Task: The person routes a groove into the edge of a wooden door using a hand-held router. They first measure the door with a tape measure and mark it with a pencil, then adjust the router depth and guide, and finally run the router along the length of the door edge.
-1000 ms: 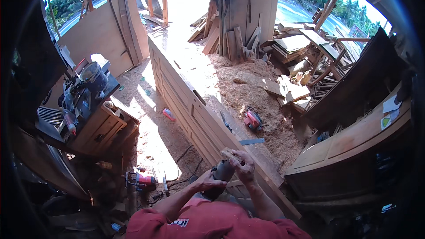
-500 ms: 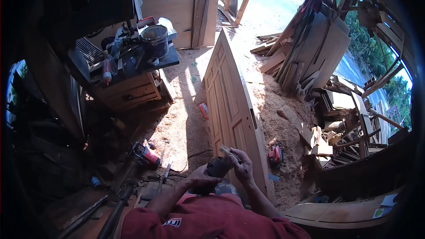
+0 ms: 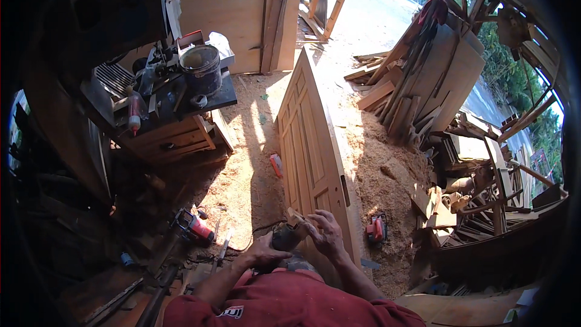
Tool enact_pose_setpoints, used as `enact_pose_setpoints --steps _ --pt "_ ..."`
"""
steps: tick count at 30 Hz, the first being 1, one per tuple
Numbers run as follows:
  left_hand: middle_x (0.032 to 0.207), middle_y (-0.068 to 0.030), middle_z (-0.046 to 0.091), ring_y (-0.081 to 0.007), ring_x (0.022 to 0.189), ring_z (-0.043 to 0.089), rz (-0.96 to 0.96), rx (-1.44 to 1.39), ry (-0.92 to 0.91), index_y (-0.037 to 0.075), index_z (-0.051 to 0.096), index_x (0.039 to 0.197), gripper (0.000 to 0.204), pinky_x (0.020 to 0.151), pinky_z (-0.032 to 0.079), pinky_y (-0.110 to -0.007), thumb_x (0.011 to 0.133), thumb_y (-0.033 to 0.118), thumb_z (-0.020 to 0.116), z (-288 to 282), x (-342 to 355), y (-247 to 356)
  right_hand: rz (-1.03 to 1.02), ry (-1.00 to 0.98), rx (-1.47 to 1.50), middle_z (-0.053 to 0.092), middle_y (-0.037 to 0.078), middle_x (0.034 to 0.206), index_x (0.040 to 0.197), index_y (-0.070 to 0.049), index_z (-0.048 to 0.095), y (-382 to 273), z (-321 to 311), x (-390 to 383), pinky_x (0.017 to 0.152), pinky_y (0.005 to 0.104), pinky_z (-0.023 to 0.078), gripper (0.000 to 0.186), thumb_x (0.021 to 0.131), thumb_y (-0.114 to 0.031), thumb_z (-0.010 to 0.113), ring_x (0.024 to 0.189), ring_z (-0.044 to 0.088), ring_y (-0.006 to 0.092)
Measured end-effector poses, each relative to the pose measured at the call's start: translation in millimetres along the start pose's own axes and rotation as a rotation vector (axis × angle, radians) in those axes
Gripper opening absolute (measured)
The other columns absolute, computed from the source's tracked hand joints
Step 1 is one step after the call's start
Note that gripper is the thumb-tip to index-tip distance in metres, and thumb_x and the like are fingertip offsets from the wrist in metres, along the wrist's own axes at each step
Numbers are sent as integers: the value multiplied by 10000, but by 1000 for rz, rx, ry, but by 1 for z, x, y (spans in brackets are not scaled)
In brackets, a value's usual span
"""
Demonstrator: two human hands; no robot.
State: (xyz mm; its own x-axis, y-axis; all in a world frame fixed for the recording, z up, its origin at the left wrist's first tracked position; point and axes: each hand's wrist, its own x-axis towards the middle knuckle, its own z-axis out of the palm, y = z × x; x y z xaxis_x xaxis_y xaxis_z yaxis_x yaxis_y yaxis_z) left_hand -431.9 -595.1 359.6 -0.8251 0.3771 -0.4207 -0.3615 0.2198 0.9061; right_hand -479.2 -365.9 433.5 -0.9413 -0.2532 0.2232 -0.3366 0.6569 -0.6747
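Dark and rounded, a tool (image 3: pixel 285 237) sits near, centre, the left hand (image 3: pixel 265 252) wrapped around its body. At its tip is a pale, blocky piece (image 3: pixel 295 217); the right hand (image 3: pixel 327 236) curls beside it, whether gripping I cannot tell. Good handling likely means a steady left hold, right fingertips clear of any moving part. Beyond stand a smooth, panelled wooden door (image 3: pixel 310 151), fluffy shavings (image 3: pixel 387 172) to the right, and, far left, a grimy round bucket (image 3: pixel 201 75).

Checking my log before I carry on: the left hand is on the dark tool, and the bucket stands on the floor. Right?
Not quite: in the head view the bucket stands on the dark tabletop. The left hand is on the dark tool, as stated.
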Motion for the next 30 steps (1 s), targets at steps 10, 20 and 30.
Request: enact_pose_setpoints --steps 10,20,30 --pt "1197 -83 633 -176 1103 587 -164 -148 -123 7 554 1272 731 992 470 -355 669 218 909 -31 95 15 631 382 96 681 157 968 1180 -31 634 324 -58 71 766 364 540 359 873 -213 681 852 668 280" --pt "1229 -114 635 -186 1121 585 -424 -12 -121 14 532 1325 903 984 458 -351 582 328 937 -70 144 34 954 -342 -247 481 279 1311 1505 -122 301 478 73 77 1005 487 450 916 759 -337 787 1220 495 443" --pt "1247 -139 632 -241 1151 589 -568 62 -44 15 529 1331 959 996 464 -380 564 426 931 -78 175 46 1005 -448 -397 332 320 1405 1539 -171 218 450 119 83 1038 497 440 972 760 -263 792 1326 377 483"
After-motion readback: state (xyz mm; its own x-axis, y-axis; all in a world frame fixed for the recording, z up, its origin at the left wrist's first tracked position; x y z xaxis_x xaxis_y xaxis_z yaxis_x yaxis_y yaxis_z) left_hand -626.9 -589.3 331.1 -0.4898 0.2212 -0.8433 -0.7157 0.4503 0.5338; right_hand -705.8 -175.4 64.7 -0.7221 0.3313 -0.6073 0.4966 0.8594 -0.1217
